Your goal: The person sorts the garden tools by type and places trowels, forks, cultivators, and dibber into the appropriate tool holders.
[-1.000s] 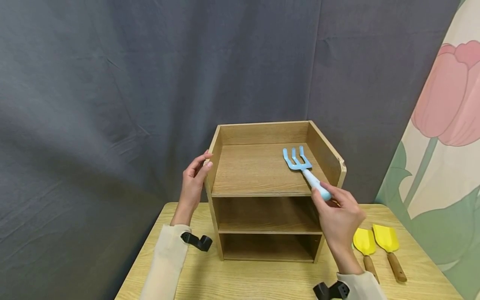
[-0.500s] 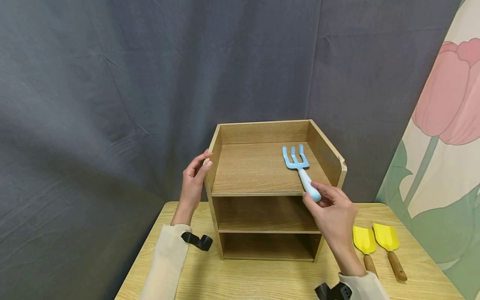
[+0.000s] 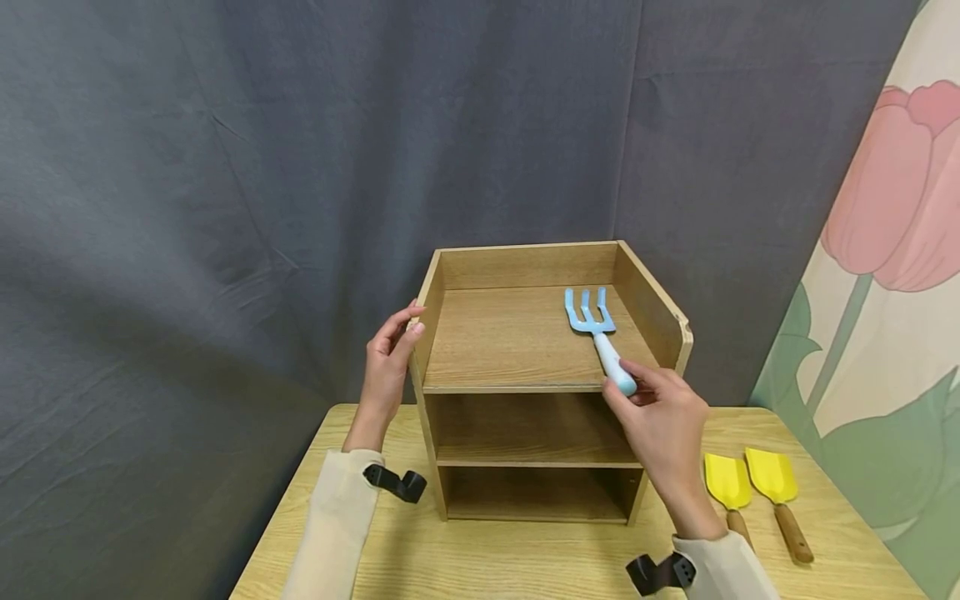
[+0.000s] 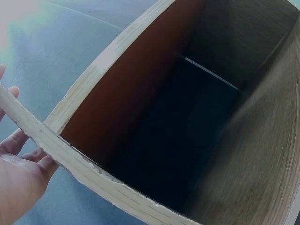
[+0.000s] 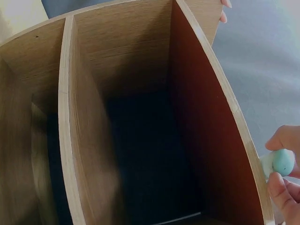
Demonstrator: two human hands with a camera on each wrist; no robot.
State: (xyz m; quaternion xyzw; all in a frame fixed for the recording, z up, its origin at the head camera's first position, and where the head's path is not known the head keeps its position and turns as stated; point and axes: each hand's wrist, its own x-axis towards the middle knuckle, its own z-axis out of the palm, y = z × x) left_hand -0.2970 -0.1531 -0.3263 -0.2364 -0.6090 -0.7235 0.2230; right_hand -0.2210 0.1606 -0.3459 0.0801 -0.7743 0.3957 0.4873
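A wooden shelf unit [image 3: 525, 465] stands on the table with an open-topped upper tier. At its left side panel my left hand [image 3: 385, 367] holds the front edge, with fingers to both sides of the panel in the left wrist view. My right hand [image 3: 667, 421] pinches the end of the pale blue handle of a small hand fork [image 3: 589, 321] between thumb and fingers. The fork's tines point away over the right part of the top tier; whether they touch the board I cannot tell. In the right wrist view only the rounded handle end [image 5: 283, 162] shows.
Two yellow hand shovels [image 3: 772, 475] with wooden handles lie on the light wooden table [image 3: 480, 567] to the right of the shelf unit. A dark grey curtain [image 3: 300, 167] hangs behind, and a tulip-printed panel [image 3: 877, 250] stands at the right.
My right hand has shifted a little left with the hand fork, whose handle now lies straighter toward the tines. The left hand has stayed at the side panel.
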